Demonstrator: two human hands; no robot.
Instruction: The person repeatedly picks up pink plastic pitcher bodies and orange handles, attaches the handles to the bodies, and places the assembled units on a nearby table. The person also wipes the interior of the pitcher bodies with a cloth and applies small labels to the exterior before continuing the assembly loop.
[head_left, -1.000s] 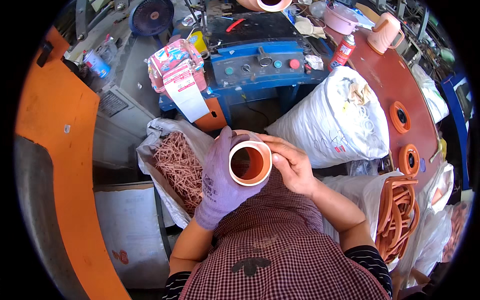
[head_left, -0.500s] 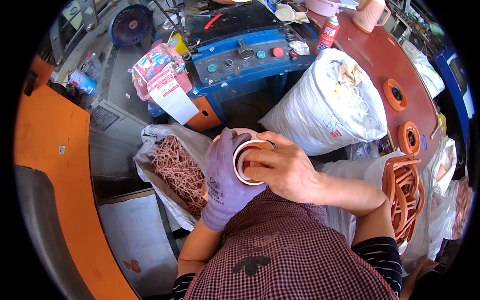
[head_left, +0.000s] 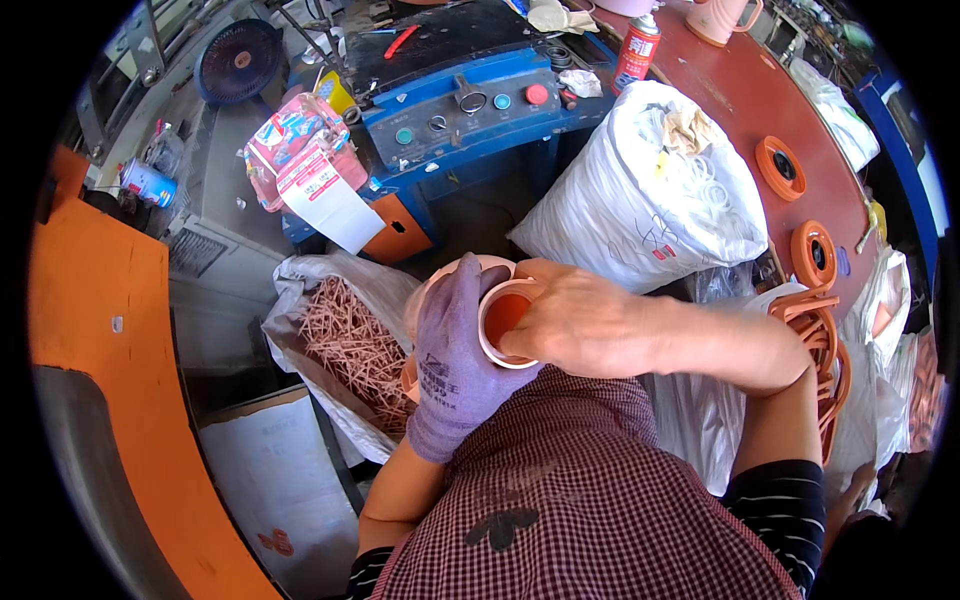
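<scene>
My left hand (head_left: pixel 452 365), in a purple knitted glove, is wrapped round a pinkish-orange plastic vessel (head_left: pixel 512 312). Its round mouth has a pale rim and a deeper orange inside, and faces up toward me. Part of the vessel's pink body shows behind the glove; the rest is hidden. Bare and bent at the wrist, my right hand (head_left: pixel 580 322) grips the right side of the mouth with curled fingertips at or just inside the rim. Whether a small ring is under those fingertips cannot be seen.
A sack of thin pink plastic sprues (head_left: pixel 350 340) stands at left; a white sack of white rings (head_left: pixel 640 200) stands ahead right. Beyond is a blue control panel (head_left: pixel 470 115). Orange round parts (head_left: pixel 780 168) and a spray can (head_left: pixel 637 52) occupy the red table. Orange handles (head_left: pixel 815 350) lie right.
My right hand has turned over the mouth's right side, its forearm raised. A pale ring seen inside the mouth under the fingers earlier no longer shows separately. The view has shifted slightly.
</scene>
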